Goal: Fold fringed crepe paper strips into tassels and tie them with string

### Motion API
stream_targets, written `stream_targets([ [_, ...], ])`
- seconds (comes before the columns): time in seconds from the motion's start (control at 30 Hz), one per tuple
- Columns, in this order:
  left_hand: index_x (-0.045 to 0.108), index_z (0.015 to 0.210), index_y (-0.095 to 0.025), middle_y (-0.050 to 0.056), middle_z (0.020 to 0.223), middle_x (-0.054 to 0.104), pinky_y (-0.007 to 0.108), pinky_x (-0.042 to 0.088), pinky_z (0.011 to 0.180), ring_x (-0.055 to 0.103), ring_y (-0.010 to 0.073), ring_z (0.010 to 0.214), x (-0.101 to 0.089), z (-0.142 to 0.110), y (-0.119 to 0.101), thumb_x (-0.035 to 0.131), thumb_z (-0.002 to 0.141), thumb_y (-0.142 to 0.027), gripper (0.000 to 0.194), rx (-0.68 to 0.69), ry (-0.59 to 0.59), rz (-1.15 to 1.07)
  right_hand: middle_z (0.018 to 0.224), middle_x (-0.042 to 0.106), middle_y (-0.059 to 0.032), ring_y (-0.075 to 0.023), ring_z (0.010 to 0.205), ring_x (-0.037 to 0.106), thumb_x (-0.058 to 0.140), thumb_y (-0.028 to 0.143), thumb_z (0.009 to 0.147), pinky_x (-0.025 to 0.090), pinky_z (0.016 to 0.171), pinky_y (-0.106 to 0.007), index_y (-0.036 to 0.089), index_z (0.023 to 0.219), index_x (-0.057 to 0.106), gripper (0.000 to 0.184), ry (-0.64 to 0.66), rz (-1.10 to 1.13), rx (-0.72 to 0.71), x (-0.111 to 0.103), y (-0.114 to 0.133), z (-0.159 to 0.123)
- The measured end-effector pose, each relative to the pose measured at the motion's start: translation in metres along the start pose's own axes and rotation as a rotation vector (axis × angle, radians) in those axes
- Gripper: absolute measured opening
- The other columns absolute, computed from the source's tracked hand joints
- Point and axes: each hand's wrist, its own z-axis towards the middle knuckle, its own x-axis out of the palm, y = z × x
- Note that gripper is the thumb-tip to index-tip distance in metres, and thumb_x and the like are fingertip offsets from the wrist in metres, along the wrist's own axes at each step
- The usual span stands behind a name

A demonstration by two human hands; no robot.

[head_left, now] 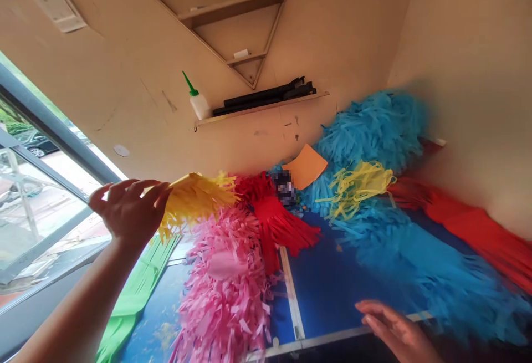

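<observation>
Raised at the left, my left hand [135,208] pinches one end of a yellow fringed paper strip [199,197], whose cut strands hang down toward the pink paper. My right hand [397,330] is at the lower right, over the table's front edge, holding nothing, with its fingers a little apart. Between my hands lies a pink fringed paper heap [226,269]. Next to it is red fringed paper [278,219]. Blue fringed paper [428,241] spreads across the right side, nearest my right hand, with a smaller yellow fringe bunch [361,185] on top.
The blue table [324,274] meets the wall. Green fringed paper [141,291] lies at left by the window. An orange sheet [305,166], a blue heap [378,127] and red paper [469,219] lie farther back. A wall shelf bears a glue bottle [200,105] and black rolls [266,97].
</observation>
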Motion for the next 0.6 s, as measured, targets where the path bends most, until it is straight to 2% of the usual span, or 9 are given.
stream_targets([
  [0.07,0.075,0.093,-0.031,-0.002,0.089,0.075,0.043,0.032,0.109,0.061,0.0179,0.099,-0.034,0.0,-0.017,0.043,0.097,-0.049,0.037,0.119,-0.009,-0.059,0.095,0.079,-0.0082,-0.0281,0.091,0.075,0.07,0.063,0.075,0.063,0.08,-0.03,0.024,0.09,0.08,0.043,-0.005,0.001,-0.03,-0.001,0.0,-0.005],
  [0.13,0.075,0.088,-0.031,-0.002,0.083,0.074,0.038,0.043,0.098,0.064,0.0178,0.085,-0.065,-0.01,-0.039,0.046,0.095,-0.05,0.036,0.199,0.002,-0.21,0.095,0.079,-0.0088,-0.0275,0.091,0.075,0.067,0.063,0.079,0.063,0.079,-0.03,0.023,0.091,0.079,0.043,-0.011,0.006,-0.077,-0.003,0.008,-0.012],
  [0.2,0.075,0.083,-0.033,-0.002,0.08,0.073,0.038,0.048,0.09,0.065,0.0201,0.079,-0.091,-0.032,-0.064,0.052,0.091,-0.052,0.031,0.253,0.05,-0.388,0.096,0.078,-0.0092,-0.0262,0.09,0.074,0.064,0.061,0.084,0.062,0.08,-0.03,0.022,0.093,0.078,0.042,-0.027,0.016,-0.147,-0.008,0.023,-0.023],
  [0.3,0.072,0.086,-0.042,-0.004,0.08,0.073,0.044,0.049,0.088,0.067,0.025,0.078,-0.118,-0.084,-0.104,0.057,0.087,-0.044,0.014,0.269,0.161,-0.629,0.098,0.076,-0.0087,-0.0227,0.087,0.073,0.061,0.051,0.091,0.061,0.08,-0.029,0.022,0.096,0.075,0.033,-0.068,0.036,-0.28,-0.017,0.054,-0.047],
  [0.37,0.07,0.094,-0.047,-0.003,0.079,0.074,0.048,0.05,0.083,0.067,0.0279,0.074,-0.126,-0.124,-0.129,0.059,0.085,-0.039,0.016,0.318,0.235,-0.773,0.095,0.074,-0.007,-0.0202,0.085,0.071,0.06,0.041,0.094,0.06,0.078,-0.027,0.023,0.099,0.072,0.023,-0.097,0.06,-0.375,-0.024,0.073,-0.066],
  [0.43,0.069,0.098,-0.045,0.0,0.078,0.074,0.051,0.051,0.082,0.068,0.0291,0.074,-0.126,-0.162,-0.15,0.058,0.085,-0.034,0.02,0.328,0.328,-0.884,0.09,0.071,-0.0047,-0.0184,0.083,0.069,0.057,0.031,0.095,0.059,0.076,-0.026,0.025,0.102,0.07,0.016,-0.1,0.075,-0.472,-0.029,0.089,-0.083],
  [0.5,0.07,0.099,-0.041,0.002,0.078,0.074,0.048,0.054,0.075,0.068,0.0284,0.075,-0.118,-0.195,-0.166,0.06,0.084,-0.027,0.024,0.301,0.42,-0.978,0.085,0.069,-0.0033,-0.0181,0.08,0.067,0.056,0.025,0.094,0.058,0.075,-0.029,0.026,0.105,0.067,0.015,-0.095,0.057,-0.57,-0.031,0.1,-0.097],
  [0.6,0.072,0.097,-0.038,0.007,0.079,0.072,0.045,0.058,0.07,0.068,0.0291,0.08,-0.1,-0.232,-0.183,0.058,0.086,-0.027,0.022,0.195,0.54,-1.098,0.09,0.07,-0.0033,-0.0195,0.081,0.067,0.058,0.017,0.091,0.057,0.083,-0.037,0.028,0.115,0.062,0.027,-0.066,-0.089,-0.67,-0.031,0.111,-0.105],
])
